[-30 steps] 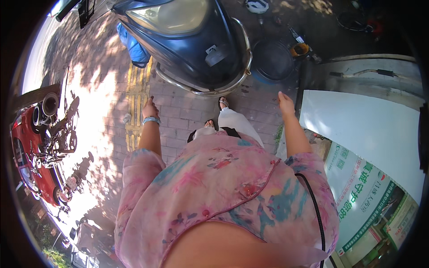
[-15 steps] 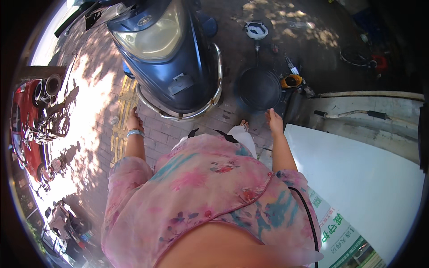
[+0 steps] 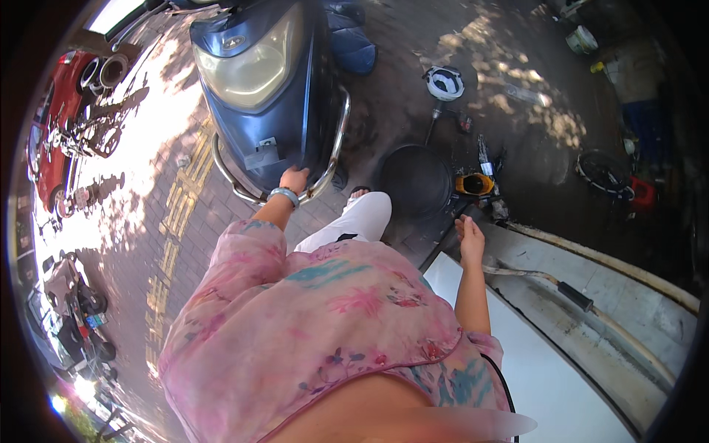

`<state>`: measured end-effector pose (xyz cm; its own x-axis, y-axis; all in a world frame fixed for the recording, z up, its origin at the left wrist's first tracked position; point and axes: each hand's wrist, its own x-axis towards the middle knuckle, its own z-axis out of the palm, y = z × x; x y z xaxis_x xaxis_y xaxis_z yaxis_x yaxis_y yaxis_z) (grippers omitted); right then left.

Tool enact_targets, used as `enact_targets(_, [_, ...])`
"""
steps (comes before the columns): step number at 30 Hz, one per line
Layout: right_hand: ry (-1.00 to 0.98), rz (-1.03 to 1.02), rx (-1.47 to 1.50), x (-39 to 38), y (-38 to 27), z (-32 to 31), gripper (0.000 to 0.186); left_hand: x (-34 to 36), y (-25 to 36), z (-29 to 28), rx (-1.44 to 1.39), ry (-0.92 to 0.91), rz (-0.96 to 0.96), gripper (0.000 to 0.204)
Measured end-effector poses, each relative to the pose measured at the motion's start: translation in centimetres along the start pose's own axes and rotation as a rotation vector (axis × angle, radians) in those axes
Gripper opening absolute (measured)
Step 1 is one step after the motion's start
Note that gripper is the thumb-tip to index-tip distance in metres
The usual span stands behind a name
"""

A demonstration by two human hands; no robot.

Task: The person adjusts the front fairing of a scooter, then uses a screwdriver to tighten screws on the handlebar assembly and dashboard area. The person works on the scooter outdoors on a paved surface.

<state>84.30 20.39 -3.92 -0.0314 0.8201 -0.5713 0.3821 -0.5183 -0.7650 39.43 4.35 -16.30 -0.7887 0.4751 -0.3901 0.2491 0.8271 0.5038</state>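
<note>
In front of me stands a blue motor scooter with a large headlight and a chrome guard bar. My left hand, a pale band at its wrist, is over the lower front of the scooter by the guard bar. Its fingers point away and are mostly hidden, and whether it touches the scooter is unclear. My right hand hangs at my right side with nothing in it, fingers loosely stretched. It is nearest to a black round basin-like thing, a yellow-orange object and the white panel.
A white ring-shaped thing lies beyond the black round one. Along my right runs a pale ledge with a bent metal bar and dark grip. A wheel and a bucket are farther right; a red car stands far left.
My view has turned and shifted, with the white panel lower and the bar nearer. My left hand has come from beside the scooter to its front. One white-trousered leg now shows forward.
</note>
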Motion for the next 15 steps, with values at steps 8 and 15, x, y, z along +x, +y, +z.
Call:
enact_targets(8, [-0.019, -0.084, 0.04, 7.2, -8.6, 1.6, 0.049, 3.3, 15.6, -6.7, -0.516, 0.113, 0.11, 0.054])
enact_targets(15, [-0.039, -0.289, 0.054, 20.2, -23.5, 5.5, 0.044, 12.8, 24.6, -16.4, -0.263, 0.672, 0.431, 0.05])
